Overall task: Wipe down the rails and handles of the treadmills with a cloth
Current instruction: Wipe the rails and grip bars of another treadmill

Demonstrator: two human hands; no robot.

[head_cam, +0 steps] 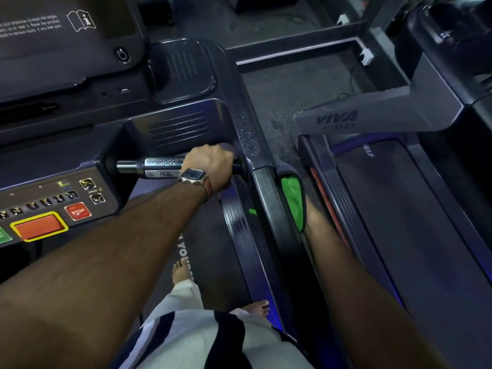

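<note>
I stand on a treadmill whose right side rail runs from the console toward me. A chrome handle bar with droplets on it juts from the console to that rail. My left hand, a watch on its wrist, grips the bar's right end where it meets the rail. My right hand lies on the rail's outer side, almost wholly covered by a green cloth with a dark border. The cloth wraps the rail, and a green scrap shows on the inner side. My right fingers are hidden.
The console carries a red STOP button and an orange pad. A second treadmill marked VIVA stands close on the right, with a narrow floor gap between. My bare feet are on the belt. White plugs and cables lie on the floor beyond.
</note>
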